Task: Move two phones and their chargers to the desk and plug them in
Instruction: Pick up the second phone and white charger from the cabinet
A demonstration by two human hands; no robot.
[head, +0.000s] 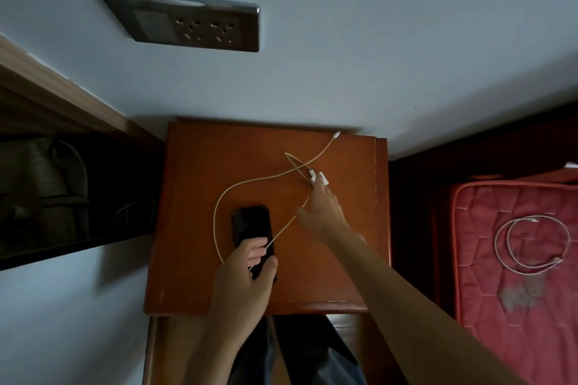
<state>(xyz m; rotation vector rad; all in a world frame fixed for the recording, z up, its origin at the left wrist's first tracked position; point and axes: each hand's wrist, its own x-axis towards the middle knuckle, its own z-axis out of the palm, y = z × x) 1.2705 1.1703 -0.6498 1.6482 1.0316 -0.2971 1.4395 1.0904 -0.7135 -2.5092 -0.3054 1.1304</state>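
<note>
a black phone (251, 230) lies flat on a small brown wooden table (194, 197). its long side runs from the near edge toward the wall, tipped a bit to the left at the far end. its screen is dark and shiny. the left hand (247, 278) is on the near end of the phone, with the thumb on its right edge and the fingers curled over the glass, gripping it. a thin white cable (237, 186) loops around the phone's left side and runs up to the far right corner of the table. the right hand (322, 209) reaches out with its fingers spread apart, and the fingertips touch a small white plug (316, 178). a second white cable (531, 244) lies coiled on a red mattress (500, 306) on the right. a dark socket plate (190, 20) sits on the wall above.
</note>
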